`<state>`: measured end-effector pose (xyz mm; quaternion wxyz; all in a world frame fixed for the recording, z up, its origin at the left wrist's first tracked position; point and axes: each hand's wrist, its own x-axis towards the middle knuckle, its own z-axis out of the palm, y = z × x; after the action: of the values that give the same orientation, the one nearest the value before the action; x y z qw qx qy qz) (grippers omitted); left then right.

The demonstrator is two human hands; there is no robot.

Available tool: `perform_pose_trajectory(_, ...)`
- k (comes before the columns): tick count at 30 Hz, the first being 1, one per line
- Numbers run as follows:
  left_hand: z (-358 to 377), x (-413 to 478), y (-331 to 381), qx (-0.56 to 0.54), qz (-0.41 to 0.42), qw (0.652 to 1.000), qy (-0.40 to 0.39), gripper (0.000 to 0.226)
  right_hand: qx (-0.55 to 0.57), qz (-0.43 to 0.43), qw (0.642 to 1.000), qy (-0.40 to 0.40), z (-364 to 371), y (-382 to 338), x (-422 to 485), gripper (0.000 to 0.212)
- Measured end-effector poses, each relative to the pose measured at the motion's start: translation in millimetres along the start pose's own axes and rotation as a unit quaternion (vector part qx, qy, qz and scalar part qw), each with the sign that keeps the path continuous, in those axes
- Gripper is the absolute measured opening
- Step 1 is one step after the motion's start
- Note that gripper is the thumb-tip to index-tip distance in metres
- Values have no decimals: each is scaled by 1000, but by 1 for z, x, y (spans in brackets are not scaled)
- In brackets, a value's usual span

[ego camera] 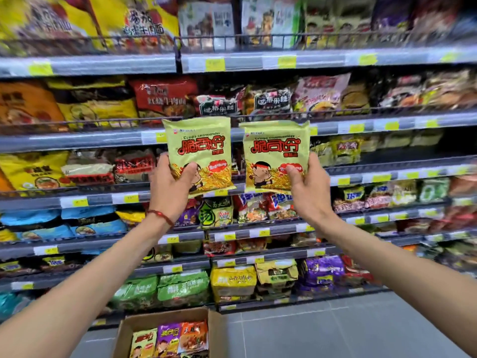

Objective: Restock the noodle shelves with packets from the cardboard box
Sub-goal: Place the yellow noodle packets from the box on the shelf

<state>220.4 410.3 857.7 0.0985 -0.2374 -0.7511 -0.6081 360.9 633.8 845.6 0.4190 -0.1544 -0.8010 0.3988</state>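
My left hand [171, 188] grips the lower edge of a pale green noodle packet [198, 146] with red lettering, held upright in front of the shelves. A matching green packet [276, 148] stands upright in my right hand [309, 192], a little to the right and at the same height. Both packets hover before the middle shelf [77, 140]. On the floor below, the open cardboard box [144, 324] holds yellow, purple and orange packets [169, 337].
Tiered shelves packed with noodle packets fill the view, with wire rails and yellow price tags [215, 64] along the fronts. A darker gap shows on a shelf to the right [387, 153]. Grey tiled floor [335, 329] lies right of the box.
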Motion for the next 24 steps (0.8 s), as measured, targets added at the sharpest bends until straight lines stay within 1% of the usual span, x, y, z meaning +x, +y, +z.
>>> perform_pose_trajectory(5,64,25,62,0,34,999,3,31,29,-25,998,46,-66,4,64,10)
perform_pose_trajectory(9,110,57,99,0,70,998,8,26,45,-44,996,70,-102,11,111,17)
perform_pose_trajectory(13,152,92,132,-22,103,994,6,25,39,-65,994,83,-130,22,163,18)
perform_pose_trajectory(18,202,146,162,-53,142,988,26,28,33,-84,991,98,-162,34,237,19)
perform_pose_trajectory(24,256,216,195,-87,160,983,35,26,23,-84,988,126,-188,51,335,17)
